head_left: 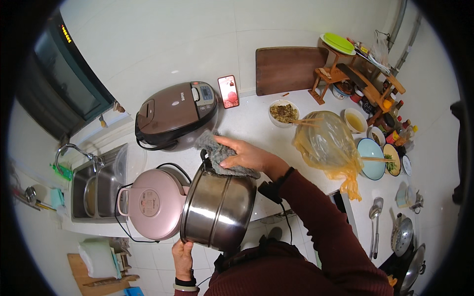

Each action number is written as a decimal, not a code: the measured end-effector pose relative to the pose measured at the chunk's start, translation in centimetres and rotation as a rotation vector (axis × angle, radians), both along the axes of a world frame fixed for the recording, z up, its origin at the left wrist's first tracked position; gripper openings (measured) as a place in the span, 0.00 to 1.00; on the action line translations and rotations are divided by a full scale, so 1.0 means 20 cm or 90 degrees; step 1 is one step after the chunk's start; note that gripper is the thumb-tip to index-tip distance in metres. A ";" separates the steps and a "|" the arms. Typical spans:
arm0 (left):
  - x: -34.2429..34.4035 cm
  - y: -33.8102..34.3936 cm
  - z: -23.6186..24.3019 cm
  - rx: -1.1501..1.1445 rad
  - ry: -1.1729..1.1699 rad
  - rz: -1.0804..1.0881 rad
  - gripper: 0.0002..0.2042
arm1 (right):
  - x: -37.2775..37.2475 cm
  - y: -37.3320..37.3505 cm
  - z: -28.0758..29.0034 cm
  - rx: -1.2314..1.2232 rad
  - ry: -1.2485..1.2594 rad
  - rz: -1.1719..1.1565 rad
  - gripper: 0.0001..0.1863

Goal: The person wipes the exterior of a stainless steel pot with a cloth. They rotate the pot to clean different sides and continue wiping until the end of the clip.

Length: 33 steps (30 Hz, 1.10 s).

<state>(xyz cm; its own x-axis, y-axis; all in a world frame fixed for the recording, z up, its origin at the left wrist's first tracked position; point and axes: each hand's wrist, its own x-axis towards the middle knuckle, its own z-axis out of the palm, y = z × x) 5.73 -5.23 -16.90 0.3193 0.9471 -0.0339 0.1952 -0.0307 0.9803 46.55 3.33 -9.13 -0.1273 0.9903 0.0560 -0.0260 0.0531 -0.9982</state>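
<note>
I hold a tilted stainless steel pot (215,209) over the counter's front edge, beside a closed pink electric pan (153,207). My left hand (182,256) is closed on the pot's lower left edge, its fingertips partly behind the pot. My right hand (242,154) grips a grey cloth (219,148) at the upper side of the pot, by its black handle (203,159), with its fingers bent over the cloth. The cloth covers part of the rim. The inside of the pot is not visible.
A brown rice cooker (173,111), propped phone (228,91) and wooden board (289,69) line the wall. A sink (106,187) is left. At right are bowls (370,160), bagged food (321,150), a condiment rack (328,79) and ladles (375,222).
</note>
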 end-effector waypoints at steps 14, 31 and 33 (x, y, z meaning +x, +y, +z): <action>0.08 -0.03 0.33 -0.086 -0.088 0.007 0.18 | -0.05 0.13 0.15 -0.032 -0.083 0.116 0.26; 0.63 0.16 0.67 0.254 0.066 0.013 0.09 | -0.08 -0.15 0.28 0.053 -0.075 -0.071 0.22; 0.64 0.16 0.64 0.219 0.027 0.015 0.10 | -0.04 -0.18 0.32 0.102 -0.148 -0.170 0.24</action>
<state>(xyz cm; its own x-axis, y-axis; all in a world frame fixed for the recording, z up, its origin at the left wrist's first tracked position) 18.60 -1.94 -4.01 0.3025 0.9125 0.2755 0.2393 -0.3525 0.9047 45.68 -0.34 -2.79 0.1059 0.9713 0.2129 0.2361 0.1834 -0.9543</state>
